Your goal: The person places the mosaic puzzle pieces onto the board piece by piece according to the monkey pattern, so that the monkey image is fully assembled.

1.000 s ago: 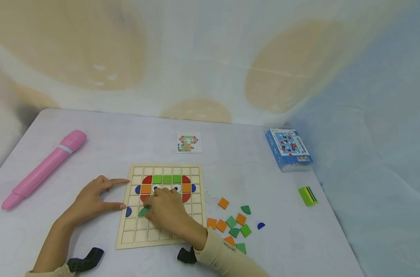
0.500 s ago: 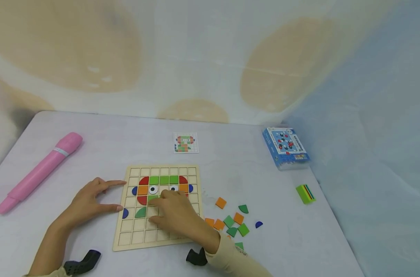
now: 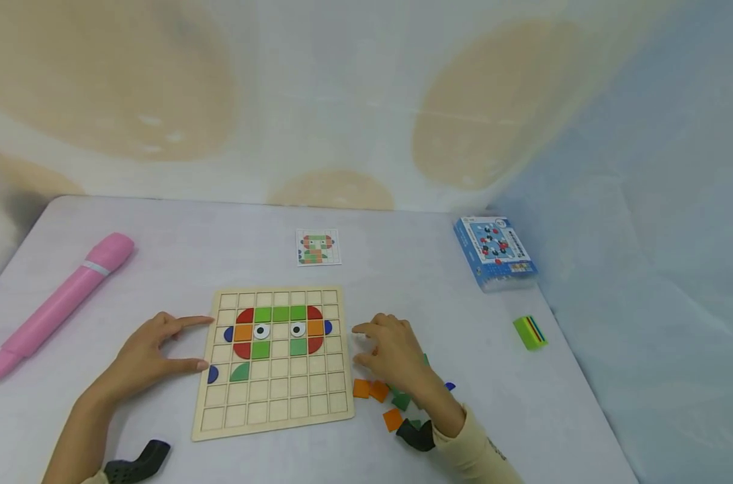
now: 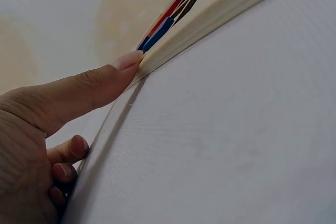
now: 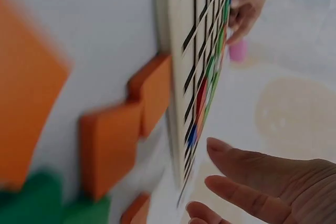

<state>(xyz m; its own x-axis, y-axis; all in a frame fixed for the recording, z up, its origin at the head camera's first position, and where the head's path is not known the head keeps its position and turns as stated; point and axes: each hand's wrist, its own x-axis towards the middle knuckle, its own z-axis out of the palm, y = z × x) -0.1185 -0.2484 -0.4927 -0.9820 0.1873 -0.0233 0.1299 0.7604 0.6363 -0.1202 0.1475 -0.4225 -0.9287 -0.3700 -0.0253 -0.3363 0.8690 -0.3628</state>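
Observation:
A wooden grid board (image 3: 269, 390) lies on the table, with red, green, orange and blue pieces and two round eye pieces (image 3: 297, 329) in its upper cells. Lower left on it sit a green quarter-circle (image 3: 240, 372) and a blue half-circle (image 3: 213, 374). My left hand (image 3: 141, 353) touches the board's left edge with extended thumb and index finger; the left wrist view shows the thumb (image 4: 126, 61) against that edge. Just right of the board, my right hand (image 3: 396, 356) hovers with thumb and fingers apart, holding nothing, and partly hides the loose pieces.
Loose orange squares (image 3: 361, 388) and green pieces (image 3: 401, 401) lie right of the board. Behind it is a small pattern card (image 3: 318, 247). A pink tube-like object (image 3: 58, 306) lies left; a blue box (image 3: 496, 252) and a lime-green stack (image 3: 530, 333) are at right.
My right hand has left the board and moved right, over to the loose pieces. A green square is now visible below the right eye piece. My left hand stays at the board's edge.

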